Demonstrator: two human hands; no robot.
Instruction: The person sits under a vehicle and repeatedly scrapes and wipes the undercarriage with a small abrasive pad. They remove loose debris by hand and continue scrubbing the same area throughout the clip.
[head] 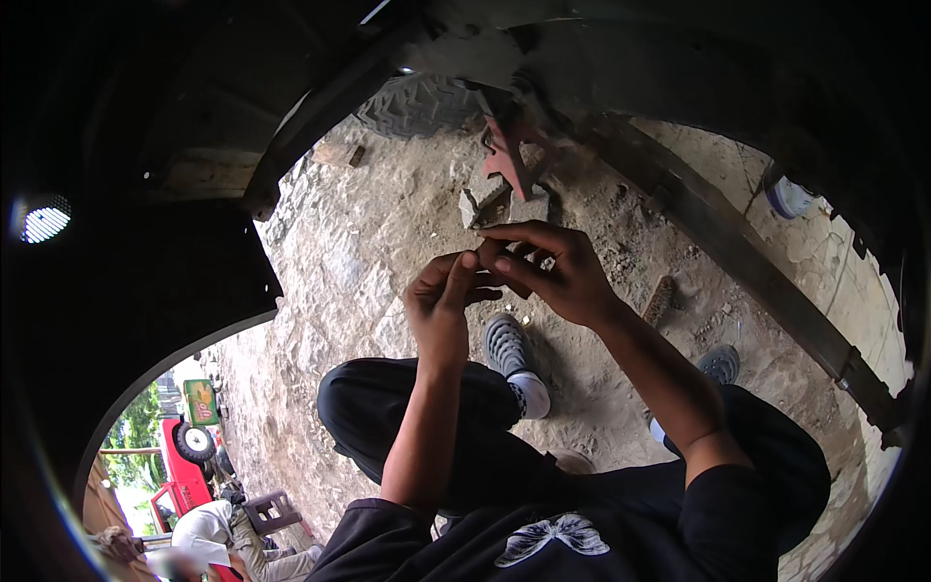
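Observation:
My left hand (444,291) and my right hand (549,265) meet at the middle of the view, fingertips almost touching. Between the thumbs and fingers is a small dark reddish-brown piece (489,253), mostly covered by the fingers; its kind cannot be told. Both hands seem to pinch it. Beyond them a red metal jack stand (505,156) rests on broken concrete blocks (529,206) under a vehicle. A brush (657,300) lies on the dirt to the right of my right forearm.
Dark vehicle bodywork arches around the view. A long metal beam (742,254) slants down on the right. A knobbly tyre (418,105) and a brick-like block (338,154) lie ahead. At lower left are a person in a white shirt (204,531), a plastic stool (273,511) and a red vehicle (178,465).

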